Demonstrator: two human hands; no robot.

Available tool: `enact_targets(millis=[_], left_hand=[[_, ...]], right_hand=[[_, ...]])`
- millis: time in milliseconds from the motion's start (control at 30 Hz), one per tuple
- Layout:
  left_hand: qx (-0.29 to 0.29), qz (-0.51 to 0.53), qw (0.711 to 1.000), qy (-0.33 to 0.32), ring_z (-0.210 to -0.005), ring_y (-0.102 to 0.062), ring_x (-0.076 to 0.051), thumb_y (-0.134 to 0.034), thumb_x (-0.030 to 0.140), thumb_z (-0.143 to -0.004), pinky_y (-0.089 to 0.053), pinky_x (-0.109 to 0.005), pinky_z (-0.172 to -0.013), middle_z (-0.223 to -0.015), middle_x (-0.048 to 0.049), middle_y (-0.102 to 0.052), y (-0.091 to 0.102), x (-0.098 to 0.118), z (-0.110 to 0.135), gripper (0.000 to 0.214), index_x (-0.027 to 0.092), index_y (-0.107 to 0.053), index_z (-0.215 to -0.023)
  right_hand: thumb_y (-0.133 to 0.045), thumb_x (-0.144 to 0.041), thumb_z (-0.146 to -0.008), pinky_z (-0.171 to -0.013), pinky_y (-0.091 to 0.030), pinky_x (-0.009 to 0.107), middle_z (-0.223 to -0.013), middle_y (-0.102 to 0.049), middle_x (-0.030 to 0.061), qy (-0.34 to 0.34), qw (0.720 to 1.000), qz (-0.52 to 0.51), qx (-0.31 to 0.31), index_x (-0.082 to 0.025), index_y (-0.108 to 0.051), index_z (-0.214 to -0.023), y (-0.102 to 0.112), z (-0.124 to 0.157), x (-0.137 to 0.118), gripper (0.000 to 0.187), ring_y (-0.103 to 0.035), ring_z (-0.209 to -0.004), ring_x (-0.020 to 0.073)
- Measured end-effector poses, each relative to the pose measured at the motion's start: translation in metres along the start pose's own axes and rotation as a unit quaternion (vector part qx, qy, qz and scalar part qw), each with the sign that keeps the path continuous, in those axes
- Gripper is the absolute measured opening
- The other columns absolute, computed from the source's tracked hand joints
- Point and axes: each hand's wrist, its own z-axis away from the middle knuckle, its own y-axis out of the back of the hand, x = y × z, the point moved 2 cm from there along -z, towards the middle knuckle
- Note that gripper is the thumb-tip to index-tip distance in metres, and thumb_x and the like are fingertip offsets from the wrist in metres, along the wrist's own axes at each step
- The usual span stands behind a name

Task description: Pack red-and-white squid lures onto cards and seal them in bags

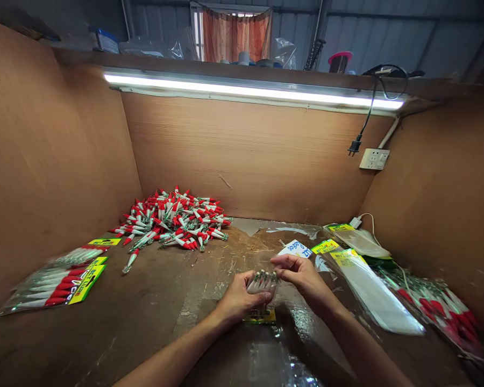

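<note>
My left hand is wrapped round a small row of white fishing lures, its thumb lying across them. Their hook-crowned ends point away from me. Just below that hand a yellow header card shows, partly covered; I cannot tell whether the lures sit inside its bag. My right hand has its thumb and fingers bent together at the hooked end of the rightmost lure. The fingertips hide what exactly they pinch.
A heap of red-and-white lures lies at the back left. Filled packs rest at the left. On the right are flat plastic bags with yellow headers, a handwritten card and more lures. A plug hangs above.
</note>
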Motion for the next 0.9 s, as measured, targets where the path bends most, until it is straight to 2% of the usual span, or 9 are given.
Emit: enact_targets(millis=[100,200,367,467,533,600,667,800,900], left_hand=[[0.007,-0.014,1.0,-0.009,-0.057,-0.046,-0.009,-0.081,0.031,-0.07,-0.036,-0.02,-0.055,-0.067,0.0013,-0.058,-0.003,0.0,0.0,0.027,0.011,-0.066,-0.082],[0.014,-0.018,1.0,-0.014,-0.053,-0.046,-0.009,-0.075,0.035,-0.076,-0.036,-0.021,-0.052,-0.062,0.0007,-0.058,-0.007,0.0,0.001,0.027,0.011,-0.064,-0.07],[0.01,0.005,0.999,0.038,-0.052,-0.053,-0.012,-0.08,0.039,-0.071,-0.039,-0.021,-0.051,-0.061,-0.0031,-0.064,-0.005,-0.004,0.002,0.032,0.01,-0.067,-0.07],[0.029,0.042,0.996,0.07,-0.056,-0.059,-0.014,-0.085,0.042,-0.065,-0.044,-0.023,-0.054,-0.07,-0.0054,-0.069,-0.001,-0.002,0.003,0.039,0.01,-0.07,-0.081],[0.034,0.07,0.994,0.08,-0.057,-0.06,-0.014,-0.086,0.044,-0.063,-0.045,-0.023,-0.056,-0.073,-0.0061,-0.07,0.001,0.001,0.004,0.043,0.01,-0.07,-0.085],[0.028,0.087,0.993,0.075,-0.056,-0.058,-0.014,-0.087,0.045,-0.063,-0.044,-0.023,-0.055,-0.072,-0.0056,-0.07,0.002,0.004,0.006,0.044,0.01,-0.07,-0.084],[0.02,0.094,0.993,0.072,-0.055,-0.058,-0.013,-0.086,0.045,-0.065,-0.043,-0.022,-0.054,-0.071,-0.0046,-0.068,0.002,0.006,0.008,0.043,0.01,-0.07,-0.084],[-0.015,0.103,0.992,0.074,-0.062,-0.06,-0.015,-0.086,0.042,-0.067,-0.044,-0.023,-0.059,-0.077,-0.0052,-0.069,0.0,0.006,0.009,0.043,0.01,-0.071,-0.091],[-0.035,0.148,0.988,0.041,-0.078,-0.063,-0.019,-0.083,0.042,-0.071,-0.047,-0.025,-0.071,-0.088,-0.0076,-0.07,-0.003,0.011,0.006,0.045,0.011,-0.07,-0.101]], right_hand=[[-0.072,-0.023,-0.068,-0.079,-0.043,0.029,-0.087,-0.07,0.0027,-0.009,1.0,-0.009,-0.009,-0.017,-0.074,-0.096,-0.002,-0.001,0.003,0.029,-0.06,-0.082,0.0171],[-0.066,-0.019,-0.066,-0.075,-0.043,0.028,-0.081,-0.068,0.0016,-0.007,1.0,0.005,-0.004,-0.017,-0.075,-0.096,-0.003,-0.003,0.007,0.031,-0.059,-0.078,0.0165],[-0.063,-0.021,-0.069,-0.075,-0.046,0.03,-0.087,-0.068,0.0043,0.021,0.998,0.05,0.036,-0.015,-0.072,-0.103,0.0,-0.007,0.01,0.035,-0.06,-0.079,0.0178],[-0.064,-0.032,-0.08,-0.076,-0.05,0.032,-0.111,-0.065,0.0078,0.097,0.986,0.092,0.095,-0.021,-0.058,-0.13,0.004,-0.003,0.002,0.051,-0.061,-0.082,0.0174],[-0.061,-0.034,-0.087,-0.083,-0.05,0.034,-0.128,-0.059,0.0084,0.168,0.969,0.14,0.114,-0.028,-0.049,-0.139,0.004,0.002,-0.006,0.055,-0.061,-0.092,0.0185],[-0.06,-0.034,-0.089,-0.092,-0.048,0.036,-0.134,-0.056,0.0076,0.213,0.954,0.192,0.088,-0.029,-0.058,-0.131,0.003,0.005,-0.011,0.042,-0.059,-0.108,0.0212],[-0.06,-0.034,-0.09,-0.096,-0.046,0.037,-0.125,-0.062,0.0073,0.211,0.949,0.228,0.044,-0.026,-0.07,-0.114,0.001,0.005,-0.011,0.027,-0.058,-0.112,0.0231],[-0.064,-0.035,-0.087,-0.08,-0.051,0.033,-0.09,-0.073,0.0059,0.123,0.97,0.208,-0.003,-0.019,-0.074,-0.094,0.005,-0.002,0.001,0.02,-0.066,-0.086,0.0214],[-0.067,-0.037,-0.084,-0.073,-0.049,0.03,-0.083,-0.074,0.0053,0.094,0.978,0.186,-0.004,-0.016,-0.074,-0.087,0.011,-0.008,0.006,0.022,-0.065,-0.078,0.02]])
